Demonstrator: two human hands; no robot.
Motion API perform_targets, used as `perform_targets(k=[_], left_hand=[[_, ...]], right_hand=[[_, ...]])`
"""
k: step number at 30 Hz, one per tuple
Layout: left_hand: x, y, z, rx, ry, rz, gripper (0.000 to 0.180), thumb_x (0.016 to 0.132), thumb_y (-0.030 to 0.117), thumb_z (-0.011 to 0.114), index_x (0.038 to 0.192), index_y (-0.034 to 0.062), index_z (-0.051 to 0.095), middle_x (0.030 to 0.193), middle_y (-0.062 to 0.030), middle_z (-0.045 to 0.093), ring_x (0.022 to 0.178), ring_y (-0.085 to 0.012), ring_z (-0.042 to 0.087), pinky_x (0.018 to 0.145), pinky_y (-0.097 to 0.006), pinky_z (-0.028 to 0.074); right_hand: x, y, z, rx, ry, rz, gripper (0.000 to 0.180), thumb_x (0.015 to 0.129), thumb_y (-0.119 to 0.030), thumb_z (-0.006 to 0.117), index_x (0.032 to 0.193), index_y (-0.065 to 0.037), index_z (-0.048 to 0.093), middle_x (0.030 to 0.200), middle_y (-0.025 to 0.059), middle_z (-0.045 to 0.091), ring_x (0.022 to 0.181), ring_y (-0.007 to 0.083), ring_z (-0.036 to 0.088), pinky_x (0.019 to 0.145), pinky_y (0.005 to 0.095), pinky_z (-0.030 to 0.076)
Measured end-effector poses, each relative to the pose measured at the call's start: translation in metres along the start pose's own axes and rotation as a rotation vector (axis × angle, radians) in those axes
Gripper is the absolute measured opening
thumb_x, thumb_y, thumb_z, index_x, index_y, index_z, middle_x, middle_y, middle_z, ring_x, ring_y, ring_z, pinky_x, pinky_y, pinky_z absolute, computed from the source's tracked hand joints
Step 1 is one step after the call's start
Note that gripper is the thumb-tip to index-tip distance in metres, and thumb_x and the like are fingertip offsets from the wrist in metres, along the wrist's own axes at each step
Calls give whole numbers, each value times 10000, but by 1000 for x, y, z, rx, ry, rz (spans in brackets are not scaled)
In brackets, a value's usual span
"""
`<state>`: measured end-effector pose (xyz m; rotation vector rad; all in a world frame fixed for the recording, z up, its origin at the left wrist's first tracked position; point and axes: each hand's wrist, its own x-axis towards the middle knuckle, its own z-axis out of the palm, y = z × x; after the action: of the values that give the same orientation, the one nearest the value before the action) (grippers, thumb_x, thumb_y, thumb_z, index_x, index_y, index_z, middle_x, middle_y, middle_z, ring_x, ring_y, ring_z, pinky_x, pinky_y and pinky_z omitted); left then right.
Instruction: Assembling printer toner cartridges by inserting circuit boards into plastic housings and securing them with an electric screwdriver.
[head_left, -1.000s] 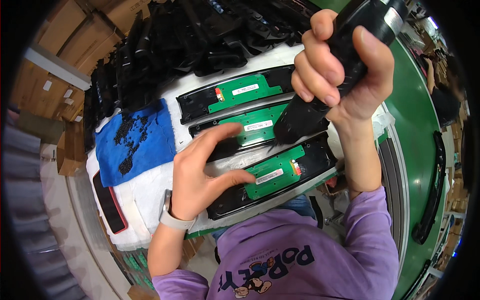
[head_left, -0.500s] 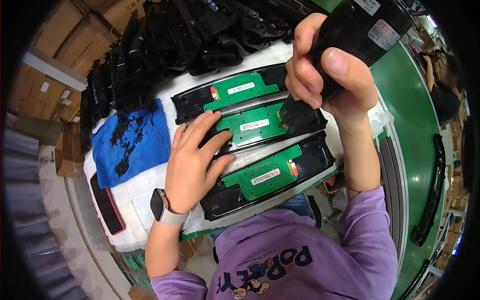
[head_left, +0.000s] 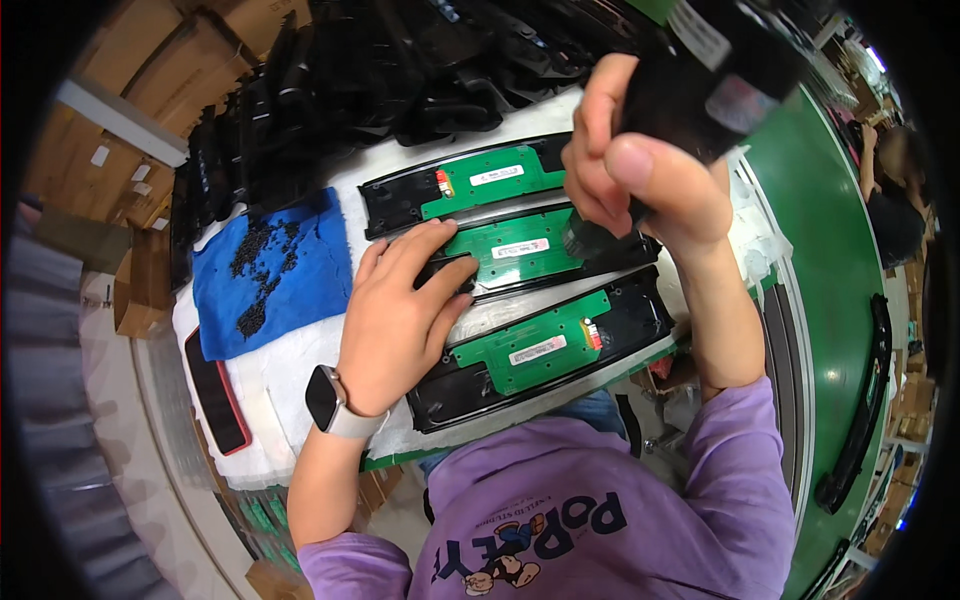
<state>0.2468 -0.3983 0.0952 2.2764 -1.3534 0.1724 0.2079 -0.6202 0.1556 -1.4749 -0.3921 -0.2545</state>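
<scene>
left hand (head_left: pixel 395 325) on middle panel (head_left: pixel 535 265) | right hand (head_left: pixel 670 190) grips black tool (head_left: pixel 690 95) (slightly blurred)

Gap between middle panel (head_left: pixel 512 268) and near panel (head_left: pixel 522 372)

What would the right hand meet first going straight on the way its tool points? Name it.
Most likely the middle green board, near its right end: the black tool in the right hand slants down toward it. Whether the tool's tip is touching the board is unclear from this view.
</scene>
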Motion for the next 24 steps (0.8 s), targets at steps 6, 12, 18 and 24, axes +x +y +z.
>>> perform_targets(k=[6, 12, 18, 24], left_hand=[[-8, -9, 6, -64, 65, 27, 244, 741, 106, 646, 981, 66, 622, 1150, -130, 536, 1086, -308, 494, 903, -394, 382], [-15, -46, -34, 355, 530, -220, 80, 698, 31, 596, 773, 35, 622, 742, -93, 569, 744, -272, 564, 625, -358, 458], [-50, -98, -47, 259, 314, -525, 123, 679, 74, 697, 779, 35, 636, 745, -91, 581, 662, -261, 573, 592, -343, 460], [-46, -107, -39, 250, 284, -449, 132, 670, 17, 700, 790, 19, 645, 713, -108, 577, 608, -252, 567, 555, -323, 440]], right_hand=[[-7, 1, 3, 72, -23, -88, 394, 754, -314, 655, 865, -28, 406, 507, -4, 417, 348, 90, 375, 371, 210, 338], [-7, -10, -32, 391, -178, -286, 396, 778, -340, 631, 925, -43, 414, 546, -23, 466, 371, 80, 442, 438, 219, 408], [-4, -8, -26, 392, -163, -246, 407, 780, -352, 622, 920, -35, 409, 548, -13, 448, 377, 85, 438, 457, 232, 415], [-6, -4, -19, 366, -127, -214, 414, 776, -347, 628, 928, -29, 410, 552, -4, 448, 394, 91, 442, 466, 238, 417]])
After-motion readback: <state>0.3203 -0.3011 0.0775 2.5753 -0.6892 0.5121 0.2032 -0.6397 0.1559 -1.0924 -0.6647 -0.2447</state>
